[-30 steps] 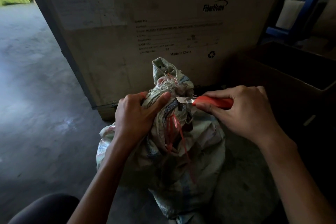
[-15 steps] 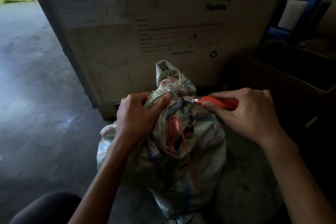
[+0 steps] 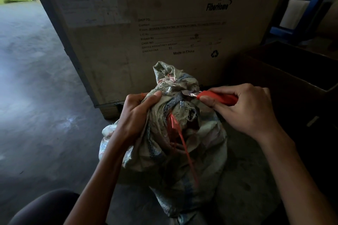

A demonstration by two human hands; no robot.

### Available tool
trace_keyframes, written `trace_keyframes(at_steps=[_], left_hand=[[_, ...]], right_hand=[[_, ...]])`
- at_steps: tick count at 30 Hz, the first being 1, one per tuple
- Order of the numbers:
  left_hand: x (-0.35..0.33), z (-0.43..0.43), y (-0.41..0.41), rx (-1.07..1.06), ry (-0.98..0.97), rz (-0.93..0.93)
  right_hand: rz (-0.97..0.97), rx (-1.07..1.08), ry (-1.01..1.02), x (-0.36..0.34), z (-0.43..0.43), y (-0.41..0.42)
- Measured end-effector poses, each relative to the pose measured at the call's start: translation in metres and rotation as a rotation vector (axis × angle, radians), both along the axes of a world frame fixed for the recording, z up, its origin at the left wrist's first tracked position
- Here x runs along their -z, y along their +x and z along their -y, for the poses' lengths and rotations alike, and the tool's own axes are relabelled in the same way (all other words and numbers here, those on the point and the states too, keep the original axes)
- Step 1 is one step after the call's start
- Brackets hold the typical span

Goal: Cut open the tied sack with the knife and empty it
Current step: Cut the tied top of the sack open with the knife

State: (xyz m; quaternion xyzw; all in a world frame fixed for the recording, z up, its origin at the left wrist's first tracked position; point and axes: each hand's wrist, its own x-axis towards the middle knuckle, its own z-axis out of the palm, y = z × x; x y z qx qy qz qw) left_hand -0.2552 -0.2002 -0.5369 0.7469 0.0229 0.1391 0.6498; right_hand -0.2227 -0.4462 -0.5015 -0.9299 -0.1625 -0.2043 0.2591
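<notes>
Your sack (image 3: 201,142) stands upright: pale woven cloth, neck bunched and tied, with red string (image 3: 180,137) trailing toward 6 o'clock. Your knife (image 3: 217,97), red-handled, lies level, its blade pointing to 9 o'clock and meeting the neck's 3 o'clock side.

Carton (image 3: 164,23) stands right behind the sack (image 3: 173,148), touching or nearly: no way past on the far side. Open dark box (image 3: 296,97) crowds the right, blue rack (image 3: 279,30) behind it. Floor (image 3: 40,115) left of the sack lies open, wide lane. Knee (image 3: 45,208) sits near-left.
</notes>
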Motion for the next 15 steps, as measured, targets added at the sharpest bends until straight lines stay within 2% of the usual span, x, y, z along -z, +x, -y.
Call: trace_keyframes(at_steps=[3,8,15], left_hand=[[0.001,-0.001,0.0,-0.031,0.084,0.024],[0.003,-0.001,0.0,-0.186,0.398,0.072],[-0.002,0.007,-0.005,-0.267,0.54,0.145]], right_hand=[[-0.019,-0.018,-0.016,-0.004,0.002,-0.003],[0.01,-0.061,-0.063,-0.012,0.004,-0.011],[0.001,-0.057,-0.167,-0.015,0.0,-0.017]])
